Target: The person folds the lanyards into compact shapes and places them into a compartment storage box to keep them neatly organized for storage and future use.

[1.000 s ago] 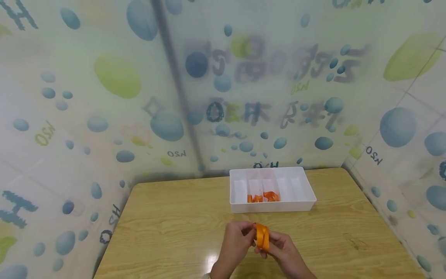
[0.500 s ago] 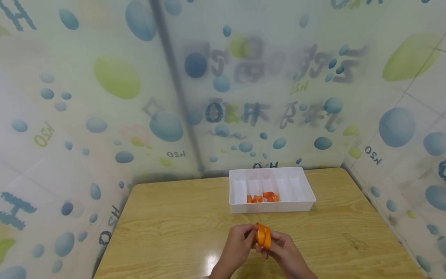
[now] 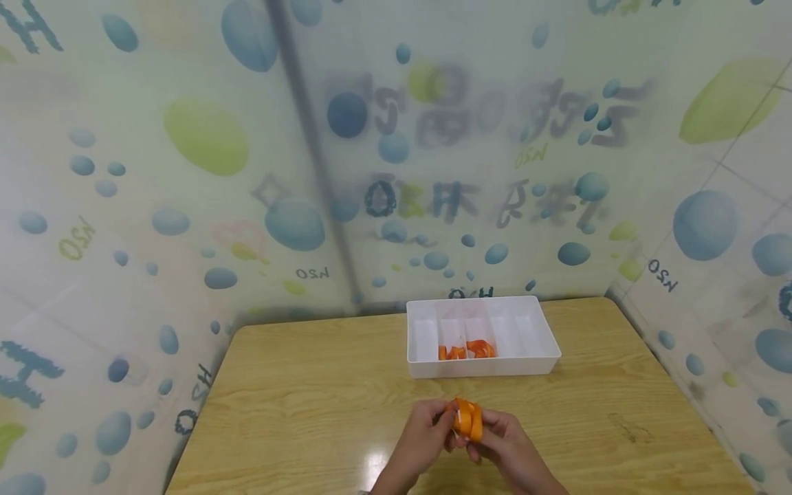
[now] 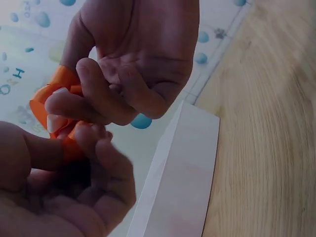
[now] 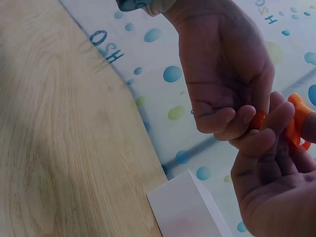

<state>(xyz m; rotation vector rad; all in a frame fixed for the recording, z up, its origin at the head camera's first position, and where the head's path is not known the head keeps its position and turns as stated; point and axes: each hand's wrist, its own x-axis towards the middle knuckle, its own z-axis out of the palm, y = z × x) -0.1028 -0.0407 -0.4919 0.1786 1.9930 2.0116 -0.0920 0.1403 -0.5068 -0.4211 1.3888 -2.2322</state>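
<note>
A looped orange ribbon [image 3: 468, 423] is held between both hands over the front of the table. My left hand [image 3: 422, 440] pinches its left side, thumb and fingers together. On the other side, my right hand [image 3: 512, 450] grips the loop. In the left wrist view, the ribbon [image 4: 42, 104] wraps near the right hand's [image 4: 143, 54] thumb, while the left hand [image 4: 64, 197] pinches its lower part. The right wrist view shows the ribbon [image 5: 297, 118] partly hidden behind fingers.
Beyond the hands stands a white divided tray [image 3: 485, 368]. Orange ribbon pieces [image 3: 481, 348] lie in two of its compartments. The wooden table [image 3: 309, 399] meets walls covered with a patterned sheet [image 3: 383, 261] at the back and sides.
Both hands and the ribbon have shifted slightly right and down. My left thumb and fingers now lie further over the ribbon's left side. The tray stays in place.
</note>
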